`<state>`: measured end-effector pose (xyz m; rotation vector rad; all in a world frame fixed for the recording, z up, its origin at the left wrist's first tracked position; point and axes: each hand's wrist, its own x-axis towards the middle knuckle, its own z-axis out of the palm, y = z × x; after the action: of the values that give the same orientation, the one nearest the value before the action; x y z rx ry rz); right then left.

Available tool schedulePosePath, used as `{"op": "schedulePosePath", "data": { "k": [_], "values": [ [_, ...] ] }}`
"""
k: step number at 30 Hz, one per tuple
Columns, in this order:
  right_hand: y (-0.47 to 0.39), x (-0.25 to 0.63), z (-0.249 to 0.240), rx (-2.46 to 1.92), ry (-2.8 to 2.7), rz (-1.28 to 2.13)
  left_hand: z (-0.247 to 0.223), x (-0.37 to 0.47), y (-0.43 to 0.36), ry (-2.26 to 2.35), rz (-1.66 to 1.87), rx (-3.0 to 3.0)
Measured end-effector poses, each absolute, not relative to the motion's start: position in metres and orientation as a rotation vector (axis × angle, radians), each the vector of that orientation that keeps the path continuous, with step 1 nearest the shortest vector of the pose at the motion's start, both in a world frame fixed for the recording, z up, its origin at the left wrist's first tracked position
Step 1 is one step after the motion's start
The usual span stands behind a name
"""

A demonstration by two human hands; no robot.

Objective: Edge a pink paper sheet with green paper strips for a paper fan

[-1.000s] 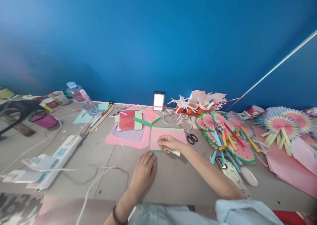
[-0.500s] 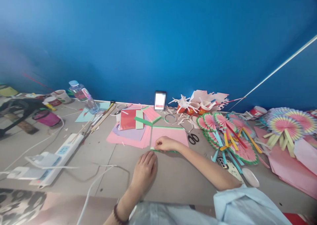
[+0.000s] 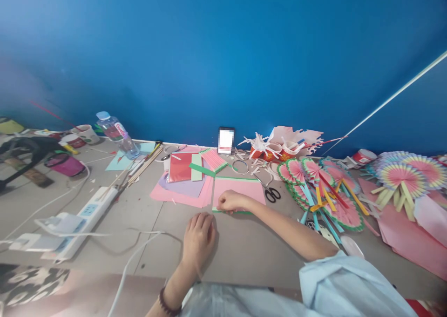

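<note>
A pink sheet (image 3: 244, 187) with green strips along its far and near edges lies flat on the grey table. My right hand (image 3: 228, 201) rests on its near left part, fingers curled down at the green near edge; whether it pinches anything is hidden. My left hand (image 3: 199, 235) lies on the table just left of and nearer than the sheet, apart from it, palm down with its fingers bent together. To the left of the sheet are stacked pink and purple papers (image 3: 183, 191), a red packet (image 3: 179, 168) and a pleated pink piece (image 3: 213, 161).
Black-handled scissors (image 3: 272, 195) lie right of the sheet. Pleated paper fans (image 3: 326, 186) spread over the right side. A phone (image 3: 226, 141) stands against the blue wall. At left are a bottle (image 3: 117, 133) and a power strip (image 3: 87, 224) with cables.
My left hand has moved slightly left and nearer, away from the sheet's corner. My right hand has stayed almost in place, and more of the near green edge shows.
</note>
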<state>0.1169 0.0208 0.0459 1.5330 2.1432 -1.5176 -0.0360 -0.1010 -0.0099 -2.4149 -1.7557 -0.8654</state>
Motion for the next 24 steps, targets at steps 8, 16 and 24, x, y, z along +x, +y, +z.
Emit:
{"op": "schedulePosePath", "data": {
  "k": [8, 16, 24],
  "values": [
    [0.025, 0.115, 0.043, 1.528, 2.124, -1.430, -0.005, -0.035, -0.100, -1.792, -0.781, -2.396],
    [0.025, 0.114, 0.051, 1.504, 2.110, -1.444, -0.002, -0.032, -0.100, -1.826, -0.714, -2.442],
    [0.025, 0.114, 0.053, 1.497, 2.110, -1.442, -0.003, -0.031, -0.100, -1.830, -0.727, -2.425]
  ]
}}
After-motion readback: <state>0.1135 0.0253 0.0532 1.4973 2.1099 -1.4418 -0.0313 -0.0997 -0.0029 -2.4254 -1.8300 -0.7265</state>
